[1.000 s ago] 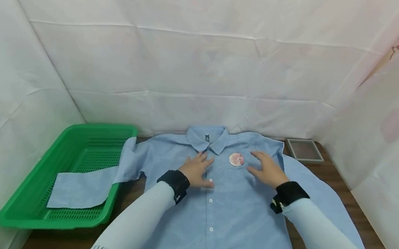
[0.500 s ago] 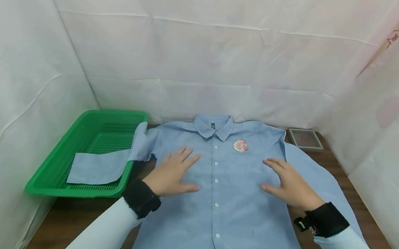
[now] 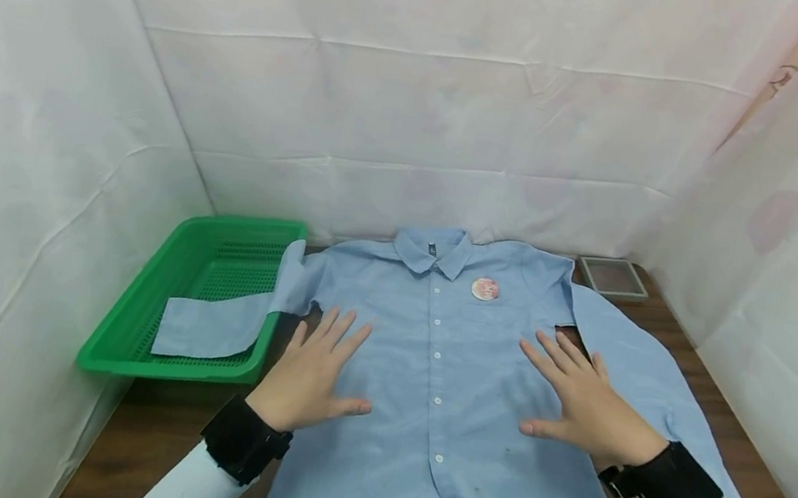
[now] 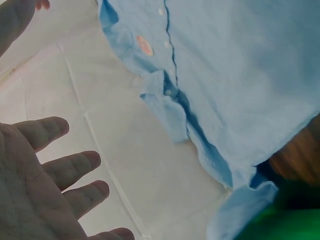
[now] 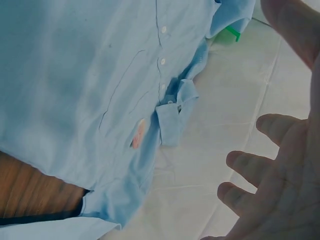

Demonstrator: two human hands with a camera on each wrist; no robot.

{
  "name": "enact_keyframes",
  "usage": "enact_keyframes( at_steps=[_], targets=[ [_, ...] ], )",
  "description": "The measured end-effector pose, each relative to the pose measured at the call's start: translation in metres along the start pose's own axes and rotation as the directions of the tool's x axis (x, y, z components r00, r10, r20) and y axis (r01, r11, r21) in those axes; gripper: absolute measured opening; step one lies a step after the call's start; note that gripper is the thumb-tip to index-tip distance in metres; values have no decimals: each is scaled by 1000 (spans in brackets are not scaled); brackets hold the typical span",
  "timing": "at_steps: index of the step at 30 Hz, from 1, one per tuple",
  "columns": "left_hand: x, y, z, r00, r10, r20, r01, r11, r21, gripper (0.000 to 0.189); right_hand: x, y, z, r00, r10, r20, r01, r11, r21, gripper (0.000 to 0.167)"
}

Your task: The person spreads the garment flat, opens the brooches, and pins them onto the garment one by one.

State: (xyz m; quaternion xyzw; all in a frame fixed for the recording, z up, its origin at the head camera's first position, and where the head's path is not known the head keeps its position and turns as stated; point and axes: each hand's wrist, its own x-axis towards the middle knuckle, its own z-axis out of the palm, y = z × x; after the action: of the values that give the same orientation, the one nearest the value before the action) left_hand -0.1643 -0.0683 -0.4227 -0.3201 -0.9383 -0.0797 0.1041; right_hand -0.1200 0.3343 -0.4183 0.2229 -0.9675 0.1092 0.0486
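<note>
A light blue button-up shirt (image 3: 378, 465) lies spread front side up, its collar (image 3: 432, 252) toward the back wall. On its chest, right of the button row, is a round pink-and-white badge (image 3: 485, 289). My left hand (image 3: 310, 376) is over the shirt's left side with fingers spread and holds nothing. Over the opposite side, my right hand (image 3: 586, 404) has its fingers spread too, with nothing in it. Both wrist views show bare palms facing the shirt. One sleeve (image 3: 210, 327) reaches into the green basket; the other sleeve (image 3: 645, 361) runs down the right side.
The green plastic basket (image 3: 134, 307) stands at the left on the dark wooden table (image 3: 151, 435). A small grey-framed square tray (image 3: 613, 277) sits at the back right corner. White cloth walls (image 3: 416, 117) close in the back and both sides.
Both hands have drawn back from the upper chest toward the shirt's lower half and moved apart, fingers spreading. The head view has shifted, showing more of the hem. The shirt keeps its layout.
</note>
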Motion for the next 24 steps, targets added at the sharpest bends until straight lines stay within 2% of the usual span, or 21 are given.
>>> enact_keyframes(
  at_steps=[5, 14, 24],
  targets=[
    [-9, -2, 10, 1000, -15, 2, 15, 1000, -19, 106, -6, 5, 7, 1000, 2, 2, -2, 1000, -10, 110],
    [-24, -6, 34, 998, -61, 28, 62, 997, -39, 107, -12, 14, 34, 998, -68, -17, 68, 997, -21, 112],
    [-29, -2, 54, 996, -75, 42, 78, 995, -67, 108, -16, 22, 55, 996, -92, -13, 92, 996, 10, 111]
  ],
)
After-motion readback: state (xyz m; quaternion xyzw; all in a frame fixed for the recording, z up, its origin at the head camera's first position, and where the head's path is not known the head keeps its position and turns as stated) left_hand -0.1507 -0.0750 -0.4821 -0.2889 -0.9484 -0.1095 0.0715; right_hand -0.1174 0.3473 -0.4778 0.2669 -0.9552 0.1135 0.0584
